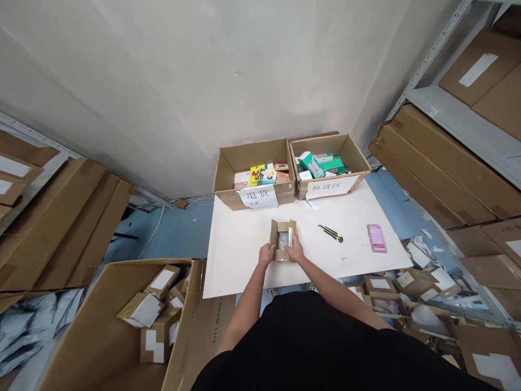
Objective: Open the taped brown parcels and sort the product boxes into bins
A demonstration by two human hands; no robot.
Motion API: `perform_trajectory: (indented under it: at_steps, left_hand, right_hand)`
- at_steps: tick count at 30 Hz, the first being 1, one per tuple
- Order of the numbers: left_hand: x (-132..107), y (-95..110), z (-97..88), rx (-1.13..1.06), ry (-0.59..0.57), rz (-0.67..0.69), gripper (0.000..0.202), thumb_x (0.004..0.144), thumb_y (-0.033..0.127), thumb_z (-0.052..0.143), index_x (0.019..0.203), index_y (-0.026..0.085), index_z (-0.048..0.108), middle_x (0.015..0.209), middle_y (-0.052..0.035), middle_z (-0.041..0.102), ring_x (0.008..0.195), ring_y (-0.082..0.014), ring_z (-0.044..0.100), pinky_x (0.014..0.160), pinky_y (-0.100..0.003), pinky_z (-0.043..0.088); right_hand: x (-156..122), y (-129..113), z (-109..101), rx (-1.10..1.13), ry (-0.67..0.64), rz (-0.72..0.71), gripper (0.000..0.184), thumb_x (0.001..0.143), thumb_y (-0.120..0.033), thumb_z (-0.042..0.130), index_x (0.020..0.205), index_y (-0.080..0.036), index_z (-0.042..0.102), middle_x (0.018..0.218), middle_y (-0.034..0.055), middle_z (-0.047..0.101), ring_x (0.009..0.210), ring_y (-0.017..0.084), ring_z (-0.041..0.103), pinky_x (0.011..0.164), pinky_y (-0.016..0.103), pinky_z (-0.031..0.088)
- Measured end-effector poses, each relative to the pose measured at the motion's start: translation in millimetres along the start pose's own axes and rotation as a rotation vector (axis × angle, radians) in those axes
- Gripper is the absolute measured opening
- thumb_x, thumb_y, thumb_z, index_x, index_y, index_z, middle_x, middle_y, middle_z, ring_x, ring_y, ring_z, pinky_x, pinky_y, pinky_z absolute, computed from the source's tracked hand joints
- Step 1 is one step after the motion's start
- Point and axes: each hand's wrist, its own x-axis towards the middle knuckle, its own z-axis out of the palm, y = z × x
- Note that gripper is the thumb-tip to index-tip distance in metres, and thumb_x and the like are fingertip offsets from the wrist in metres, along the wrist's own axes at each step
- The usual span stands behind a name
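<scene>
small open box (282,239) between both hands' fingers (294,245)

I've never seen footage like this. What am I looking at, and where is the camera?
The camera sits on a person's head, looking down at their own bare arms. Both hands grip a small open cardboard box on a white table: left hand on its left side, right hand on its right. A utility knife and a pink item lie to the right. Behind stand two labelled cartons, holding colourful and green packets. A big carton of parcels sits lower left.
</scene>
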Motion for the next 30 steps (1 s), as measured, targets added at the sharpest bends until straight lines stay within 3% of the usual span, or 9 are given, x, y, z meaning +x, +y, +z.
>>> perform_trajectory:
  at_steps: [4,7,9,11,15,20,24,27,30]
  left_hand:
    - [-4,-6,2.3,-0.095,0.042,-0.040,0.053,0.105,0.043,0.052,0.153,0.022,0.053,0.126,-0.0095,0.077,0.113,-0.0232,0.073,0.094,-0.030,0.053]
    - [-9,-6,5.2,-0.113,0.208,-0.116,0.074,0.102,0.045,0.057,0.166,0.021,0.030,0.149,-0.0143,0.063,0.133,-0.0274,0.062,0.105,-0.035,0.051]
    - [-11,-2,8.0,-0.016,0.313,-0.027,0.067,0.102,0.040,0.057,0.163,0.023,0.037,0.167,-0.0138,0.043,0.151,-0.0304,0.043,0.115,-0.041,0.046]
    - [-11,5,11.3,0.105,0.258,0.160,0.051,0.102,0.031,0.053,0.154,0.027,0.053,0.173,-0.0084,0.032,0.157,-0.0306,0.033,0.120,-0.045,0.041]
    - [-6,19,16.6,0.188,0.027,0.299,0.035,0.102,0.031,0.054,0.132,0.029,0.072,0.174,-0.0039,0.030,0.143,-0.0306,0.054,0.109,-0.043,0.052]
    - [-4,20,13.0,0.114,-0.041,0.275,0.043,0.105,0.050,0.048,0.105,0.024,0.082,0.174,-0.0029,0.030,0.130,-0.0281,0.064,0.105,-0.038,0.052]
    - [-6,6,9.1,-0.024,-0.137,0.349,0.043,0.100,0.055,0.057,0.087,0.022,0.081,0.172,-0.0014,0.034,0.142,-0.0254,0.056,0.103,-0.031,0.052]
    - [-11,-5,12.5,-0.020,-0.183,0.435,0.025,0.079,0.045,0.086,0.092,0.024,0.080,0.175,-0.0005,0.028,0.157,-0.0274,0.036,0.111,-0.032,0.048]
    - [-17,-6,21.6,0.046,-0.164,0.433,0.055,0.062,0.035,0.098,0.112,0.027,0.077,0.178,-0.0019,0.016,0.161,-0.0320,0.024,0.121,-0.040,0.041]
  right_hand:
    - [-2,26,-21,0.149,0.000,0.045,0.084,0.095,-0.027,0.043,0.171,-0.019,0.009,0.170,0.0110,0.036,0.155,0.019,0.038,0.123,0.037,0.038]
    - [-12,43,-36,0.083,0.042,0.094,0.081,0.100,-0.032,0.042,0.171,-0.016,0.006,0.171,0.0139,0.034,0.155,0.021,0.038,0.123,0.040,0.038]
    - [-19,46,-42,-0.049,0.097,0.064,0.074,0.101,-0.033,0.045,0.169,-0.020,0.020,0.172,0.0112,0.030,0.159,0.024,0.029,0.126,0.045,0.033]
    - [-23,42,-44,-0.212,0.106,-0.004,0.058,0.101,-0.029,0.047,0.159,-0.025,0.046,0.175,0.0063,0.025,0.163,0.028,0.016,0.129,0.049,0.026]
    - [-17,24,-42,-0.409,-0.062,-0.144,0.044,0.099,-0.017,0.049,0.137,-0.023,0.069,0.174,0.0067,0.028,0.163,0.032,0.013,0.129,0.052,0.021]
    - [0,12,-41,-0.495,-0.152,-0.020,0.063,0.098,-0.016,0.047,0.159,-0.028,0.048,0.173,0.0109,0.030,0.150,0.033,0.042,0.122,0.050,0.034]
    - [24,3,-48,-0.502,-0.201,0.060,0.075,0.097,-0.021,0.050,0.168,-0.029,0.029,0.168,0.0178,0.035,0.135,0.036,0.058,0.111,0.046,0.045]
    - [52,-8,-54,-0.499,-0.235,0.102,0.083,0.096,-0.023,0.053,0.171,-0.029,0.018,0.155,0.0210,0.048,0.123,0.034,0.065,0.106,0.045,0.048]
    - [78,-17,-53,-0.527,-0.275,0.172,0.090,0.092,-0.023,0.058,0.171,-0.029,0.015,0.150,0.0222,0.049,0.120,0.033,0.067,0.101,0.044,0.050]
